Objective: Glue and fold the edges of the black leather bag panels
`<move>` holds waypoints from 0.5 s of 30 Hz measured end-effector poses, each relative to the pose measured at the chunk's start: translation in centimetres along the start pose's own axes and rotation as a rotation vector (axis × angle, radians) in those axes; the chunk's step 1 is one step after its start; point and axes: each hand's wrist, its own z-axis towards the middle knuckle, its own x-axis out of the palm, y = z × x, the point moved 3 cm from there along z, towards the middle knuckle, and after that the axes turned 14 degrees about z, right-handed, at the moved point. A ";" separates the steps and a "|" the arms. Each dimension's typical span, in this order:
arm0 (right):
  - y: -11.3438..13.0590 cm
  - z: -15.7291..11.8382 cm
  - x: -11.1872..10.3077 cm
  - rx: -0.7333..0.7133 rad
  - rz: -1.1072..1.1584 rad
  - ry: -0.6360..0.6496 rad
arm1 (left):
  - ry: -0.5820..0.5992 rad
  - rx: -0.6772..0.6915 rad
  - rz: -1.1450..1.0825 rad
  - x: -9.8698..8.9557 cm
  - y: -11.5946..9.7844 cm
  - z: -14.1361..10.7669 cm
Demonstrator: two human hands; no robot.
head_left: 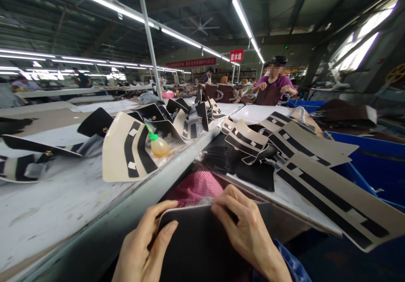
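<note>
A black panel (196, 244) with a pale edge is held up near the bottom centre. My left hand (147, 239) grips its top left corner, thumb on the black face and fingers behind. My right hand (243, 223) pinches the top edge further right, with thumb and index finger together. Past the panel is pink checked cloth (199, 187). On the white table to the left, a beige piece (118, 151) with black strips stands curved beside a bottle (159, 147) of amber liquid with a green cap.
Black flaps with gold clasps (155, 117) cover the left table (47, 214). Black sheets (253, 174) and beige striped pieces (341, 197) lie on the right, near a blue bin (373, 159). Across the tables, a person (275, 83) handles brown pieces.
</note>
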 end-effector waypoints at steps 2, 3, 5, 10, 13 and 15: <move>-0.1 0.0 0.1 0.000 -0.004 0.002 | -0.029 0.127 0.078 0.1 0.1 0.2; -0.1 -0.1 0.2 -0.003 -0.007 0.001 | -0.049 0.161 0.118 0.1 0.2 0.2; -0.3 -0.1 0.4 -0.002 -0.023 0.000 | -0.079 0.205 0.213 0.2 0.1 0.3; -0.6 -0.2 0.8 -0.006 -0.076 0.000 | -0.241 0.384 0.399 0.5 -0.7 0.3; -0.5 -0.2 1.0 -0.001 -0.099 0.009 | -0.334 0.443 0.510 0.8 -0.6 0.1; -0.3 -0.3 1.0 0.000 -0.123 0.006 | -0.390 0.473 0.583 0.9 -0.4 0.0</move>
